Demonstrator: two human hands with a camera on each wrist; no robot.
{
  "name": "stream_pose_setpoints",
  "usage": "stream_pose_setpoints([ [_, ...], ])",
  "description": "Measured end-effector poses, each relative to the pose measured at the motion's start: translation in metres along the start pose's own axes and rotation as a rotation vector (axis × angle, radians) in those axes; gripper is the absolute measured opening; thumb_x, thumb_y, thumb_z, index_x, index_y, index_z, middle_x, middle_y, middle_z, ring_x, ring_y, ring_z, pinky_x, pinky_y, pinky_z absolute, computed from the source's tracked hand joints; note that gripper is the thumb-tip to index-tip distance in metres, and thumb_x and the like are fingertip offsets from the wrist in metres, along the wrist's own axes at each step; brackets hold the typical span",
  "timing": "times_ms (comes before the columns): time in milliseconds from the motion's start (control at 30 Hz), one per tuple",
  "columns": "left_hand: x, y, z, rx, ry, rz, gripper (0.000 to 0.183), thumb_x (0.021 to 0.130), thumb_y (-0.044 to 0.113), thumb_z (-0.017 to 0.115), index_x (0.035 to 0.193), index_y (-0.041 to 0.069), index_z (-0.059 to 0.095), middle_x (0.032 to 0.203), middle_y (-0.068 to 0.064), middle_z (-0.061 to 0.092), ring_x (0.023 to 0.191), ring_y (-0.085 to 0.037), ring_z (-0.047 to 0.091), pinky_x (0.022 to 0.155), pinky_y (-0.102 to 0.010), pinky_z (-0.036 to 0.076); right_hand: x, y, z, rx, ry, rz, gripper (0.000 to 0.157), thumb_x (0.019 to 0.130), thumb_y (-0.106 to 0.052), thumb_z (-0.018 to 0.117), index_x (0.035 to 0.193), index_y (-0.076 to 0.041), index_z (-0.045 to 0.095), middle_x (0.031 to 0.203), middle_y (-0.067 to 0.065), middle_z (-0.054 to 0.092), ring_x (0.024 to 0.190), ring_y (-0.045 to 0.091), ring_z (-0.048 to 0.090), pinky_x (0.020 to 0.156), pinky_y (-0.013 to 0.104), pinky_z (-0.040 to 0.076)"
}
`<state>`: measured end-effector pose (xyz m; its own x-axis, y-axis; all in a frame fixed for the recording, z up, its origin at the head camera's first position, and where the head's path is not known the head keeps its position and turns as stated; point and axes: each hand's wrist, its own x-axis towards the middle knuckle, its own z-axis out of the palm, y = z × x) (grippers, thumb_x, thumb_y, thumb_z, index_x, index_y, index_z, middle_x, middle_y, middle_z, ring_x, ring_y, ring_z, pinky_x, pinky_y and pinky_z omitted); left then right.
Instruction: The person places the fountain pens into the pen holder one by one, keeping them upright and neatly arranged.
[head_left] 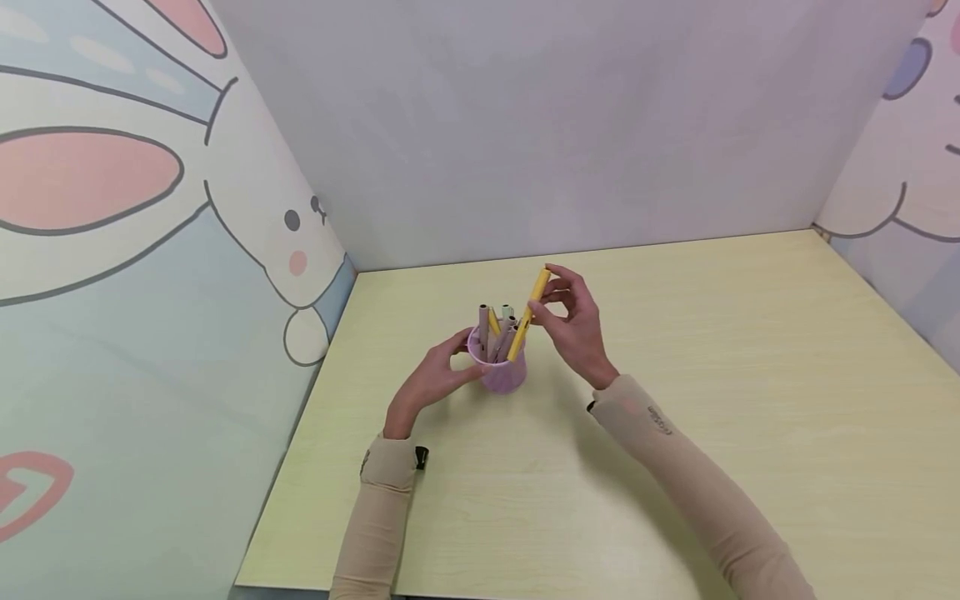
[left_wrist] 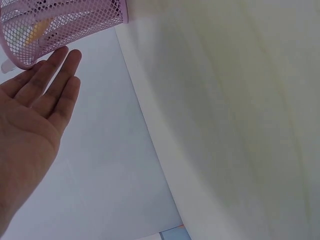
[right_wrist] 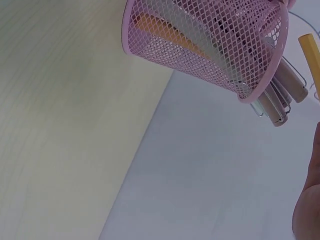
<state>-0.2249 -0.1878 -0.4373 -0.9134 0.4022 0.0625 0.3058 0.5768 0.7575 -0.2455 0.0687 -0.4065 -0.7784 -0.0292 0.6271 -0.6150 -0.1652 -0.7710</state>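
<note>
A pink-purple mesh pen cup (head_left: 504,379) stands upright on the table. My left hand (head_left: 433,377) holds it by the rim, thumb on the near side and fingers on the far side. In the left wrist view the fingers (left_wrist: 64,75) look nearly straight against the mesh. Several pens stand in the cup: grey-brown pens (head_left: 483,325), a yellow one (head_left: 493,322) and a pale green one (head_left: 507,311). With thumb and fingertips my right hand (head_left: 577,329) pinches another yellow pen (head_left: 538,285), tilted, its lower end at the cup's rim.
The pale wooden table (head_left: 720,350) meets a grey wall (head_left: 555,125) at the back. A panel with a painted rabbit (head_left: 262,200) stands along the left edge. Another painted panel (head_left: 862,158) borders the right.
</note>
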Motion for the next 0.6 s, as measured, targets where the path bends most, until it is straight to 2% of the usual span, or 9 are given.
stream_pose_setpoints([
  [333, 0.000, 0.001, 0.000, -0.008, 0.006, -0.012, 0.074, 0.096, 0.038, 0.072, 0.159, 0.013, 0.041, 0.144, -0.008, 0.058, 0.131, -0.029, 0.054, 0.108, -0.059, 0.042, -0.002, 0.004, 0.010, -0.070, -0.023, -0.020, 0.056, 0.092, 0.012, 0.070, 0.144, 0.002, 0.050, 0.112, 0.021, 0.056, 0.097, 0.020, 0.062, 0.071, 0.028, 0.060],
  [500, 0.000, 0.001, 0.000, -0.016, 0.003, -0.004, 0.074, 0.096, 0.038, 0.072, 0.159, 0.013, 0.041, 0.145, -0.009, 0.058, 0.132, -0.030, 0.054, 0.108, -0.060, 0.041, -0.004, 0.007, 0.015, -0.102, -0.030, -0.038, 0.056, 0.091, 0.013, 0.071, 0.143, 0.004, 0.051, 0.111, 0.023, 0.058, 0.097, 0.022, 0.062, 0.070, 0.022, 0.058],
  [600, 0.000, 0.000, 0.000, -0.018, 0.002, 0.002, 0.074, 0.096, 0.037, 0.072, 0.159, 0.013, 0.041, 0.144, -0.009, 0.058, 0.132, -0.031, 0.054, 0.107, -0.060, 0.042, -0.006, 0.009, 0.017, -0.161, -0.039, -0.052, 0.057, 0.089, 0.016, 0.071, 0.142, 0.007, 0.051, 0.111, 0.027, 0.058, 0.096, 0.029, 0.063, 0.069, 0.018, 0.056],
])
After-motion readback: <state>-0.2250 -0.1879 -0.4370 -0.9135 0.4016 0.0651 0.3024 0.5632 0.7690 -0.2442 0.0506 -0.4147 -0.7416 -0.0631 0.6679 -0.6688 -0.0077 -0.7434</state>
